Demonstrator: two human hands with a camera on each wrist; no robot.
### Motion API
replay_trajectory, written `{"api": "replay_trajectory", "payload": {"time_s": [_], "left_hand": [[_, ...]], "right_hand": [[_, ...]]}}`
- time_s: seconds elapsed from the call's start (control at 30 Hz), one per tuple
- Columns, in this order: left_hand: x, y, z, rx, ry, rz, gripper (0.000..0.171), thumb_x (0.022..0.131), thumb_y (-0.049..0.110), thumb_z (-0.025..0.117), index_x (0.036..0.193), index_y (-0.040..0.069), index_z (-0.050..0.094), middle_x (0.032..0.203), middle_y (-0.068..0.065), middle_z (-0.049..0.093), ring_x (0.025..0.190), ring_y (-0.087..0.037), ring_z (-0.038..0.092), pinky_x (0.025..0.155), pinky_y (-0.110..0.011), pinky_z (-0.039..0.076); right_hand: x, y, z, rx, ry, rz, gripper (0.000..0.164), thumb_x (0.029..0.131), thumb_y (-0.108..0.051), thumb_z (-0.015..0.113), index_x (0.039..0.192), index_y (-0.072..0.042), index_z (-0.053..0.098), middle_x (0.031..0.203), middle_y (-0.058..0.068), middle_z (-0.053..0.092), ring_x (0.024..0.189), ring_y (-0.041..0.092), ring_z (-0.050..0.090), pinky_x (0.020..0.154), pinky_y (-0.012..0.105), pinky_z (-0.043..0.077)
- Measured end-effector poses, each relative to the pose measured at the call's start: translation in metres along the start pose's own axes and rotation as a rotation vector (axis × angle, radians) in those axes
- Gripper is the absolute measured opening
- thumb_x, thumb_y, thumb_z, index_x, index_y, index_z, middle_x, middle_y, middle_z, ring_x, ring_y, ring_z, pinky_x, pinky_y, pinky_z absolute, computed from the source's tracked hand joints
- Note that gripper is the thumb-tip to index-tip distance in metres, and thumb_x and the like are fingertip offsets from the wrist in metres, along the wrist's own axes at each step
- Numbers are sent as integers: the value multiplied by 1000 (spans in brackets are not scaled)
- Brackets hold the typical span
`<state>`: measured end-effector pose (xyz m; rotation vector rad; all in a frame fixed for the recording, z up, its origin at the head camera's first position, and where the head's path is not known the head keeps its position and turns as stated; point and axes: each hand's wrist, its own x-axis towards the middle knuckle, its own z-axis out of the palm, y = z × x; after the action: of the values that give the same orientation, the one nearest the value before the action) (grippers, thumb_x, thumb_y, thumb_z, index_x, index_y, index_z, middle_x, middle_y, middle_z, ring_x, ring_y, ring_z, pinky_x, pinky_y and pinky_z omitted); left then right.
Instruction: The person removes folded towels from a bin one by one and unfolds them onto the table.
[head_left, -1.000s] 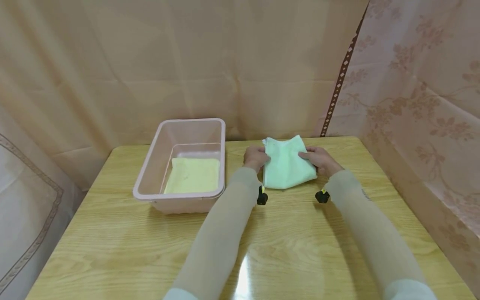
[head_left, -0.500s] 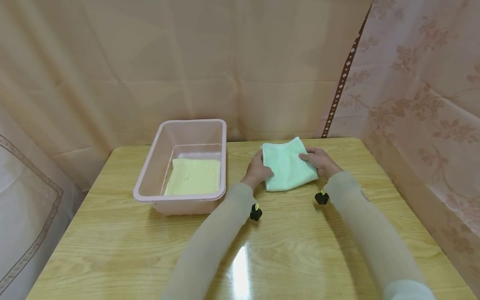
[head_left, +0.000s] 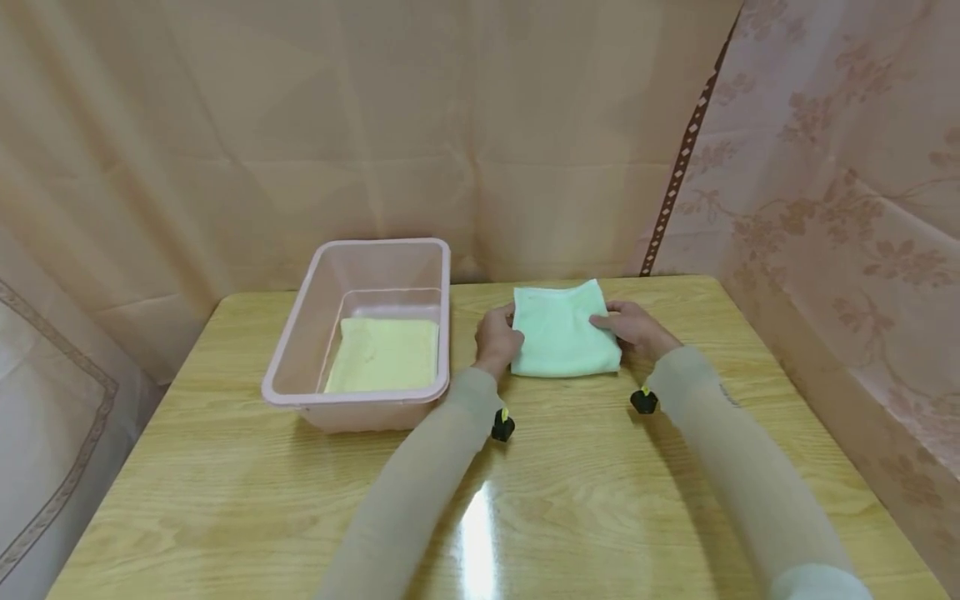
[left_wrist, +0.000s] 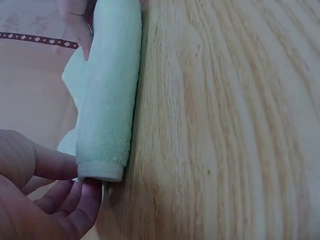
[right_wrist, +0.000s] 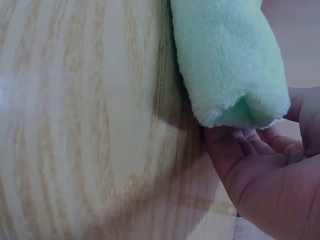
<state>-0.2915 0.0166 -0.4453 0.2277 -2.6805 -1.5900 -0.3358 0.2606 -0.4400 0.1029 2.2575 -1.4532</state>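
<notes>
A folded mint-green towel point(head_left: 564, 333) is held by its two sides near the back of the table. My left hand point(head_left: 498, 337) pinches its left edge, thumb on top and fingers beneath, as the left wrist view shows on the towel's hemmed end point(left_wrist: 100, 170). On the opposite side my right hand point(head_left: 636, 325) grips the towel, thumb over the top. In the right wrist view the right fingers point(right_wrist: 235, 145) reach under the thick folded end point(right_wrist: 235, 100). The towel's near fold lies close over the wood.
Left of the towel stands a pink plastic basin point(head_left: 356, 392) with a folded yellow towel point(head_left: 386, 354) lying in it. The wooden table point(head_left: 585, 500) ends at a beige curtain point(head_left: 480, 142) behind; a floral curtain point(head_left: 840, 208) hangs along the right.
The left hand has shifted its hold along the towel's left edge. Towel and left hand have moved slightly left, and the towel lies straighter and flatter. The right thumb stays on top.
</notes>
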Motion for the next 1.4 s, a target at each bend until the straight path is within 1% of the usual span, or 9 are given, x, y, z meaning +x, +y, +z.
{"api": "replay_trajectory", "payload": {"time_s": [0.13, 0.33, 0.5, 0.67, 0.83, 1.0, 1.1, 1.2, 1.4], "left_hand": [[2, -2, 0, 31, 5, 25, 64, 85, -11, 61, 144, 13, 58, 136, -6, 64, 130, -24, 55, 102, -38, 47], [1, 2, 3, 99, -93, 122, 71, 82, -2, 76, 148, 6, 52, 146, -11, 55, 138, -25, 47, 107, -35, 45], [1, 2, 6, 193, -161, 149, 86, 80, 10, 86, 154, 2, 41, 152, -15, 49, 140, -30, 44, 111, -36, 41], [4, -1, 6, 223, -157, 118, 83, 83, 9, 84, 154, 2, 40, 153, -16, 46, 140, -32, 44, 111, -38, 41], [4, -3, 7, 262, -135, 121, 77, 84, 7, 81, 152, 2, 44, 150, -16, 50, 138, -31, 47, 109, -37, 43], [-1, -3, 8, 364, -132, 183, 70, 87, 5, 76, 150, 0, 47, 146, -16, 54, 132, -31, 53, 104, -38, 48], [-2, -3, 8, 422, -139, 215, 66, 89, 6, 75, 150, 1, 48, 145, -15, 55, 130, -31, 55, 102, -37, 49], [-2, -4, 6, 414, -138, 207, 65, 90, 9, 77, 149, 4, 50, 147, -11, 55, 132, -29, 53, 104, -36, 48], [-3, -5, 4, 349, -161, 197, 65, 90, 9, 78, 148, 4, 51, 149, -11, 53, 135, -29, 50, 108, -36, 44]], "right_hand": [[2, 1, 3, -1, -12, -12, 61, 107, -26, 53, 157, 0, 29, 150, 24, 42, 123, 32, 53, 91, 38, 53], [0, -4, 4, -14, -5, 3, 62, 108, -25, 52, 158, 1, 26, 153, 25, 39, 125, 33, 52, 93, 40, 52], [2, -4, 3, -10, 1, -2, 62, 108, -24, 52, 158, 1, 25, 155, 25, 36, 133, 37, 46, 104, 46, 47], [3, -6, 4, -63, 22, -27, 67, 108, -23, 50, 161, -1, 16, 158, 27, 31, 140, 40, 40, 111, 52, 38], [7, -8, 7, -106, 70, -82, 67, 107, -16, 53, 162, -3, 18, 155, 28, 35, 139, 41, 41, 111, 52, 39], [4, -16, 10, -216, 161, -170, 61, 105, -12, 55, 157, 1, 29, 154, 27, 38, 141, 42, 38, 113, 53, 35], [3, -19, 11, -242, 172, -206, 57, 105, -13, 55, 156, 2, 34, 154, 26, 39, 142, 41, 37, 114, 52, 35], [3, -21, 13, -218, 159, -214, 58, 105, -14, 55, 156, 1, 33, 154, 26, 39, 142, 40, 36, 114, 51, 35], [3, -17, 13, -161, 179, -148, 65, 105, -13, 55, 160, 1, 22, 155, 28, 36, 143, 41, 35, 114, 52, 35]]}}
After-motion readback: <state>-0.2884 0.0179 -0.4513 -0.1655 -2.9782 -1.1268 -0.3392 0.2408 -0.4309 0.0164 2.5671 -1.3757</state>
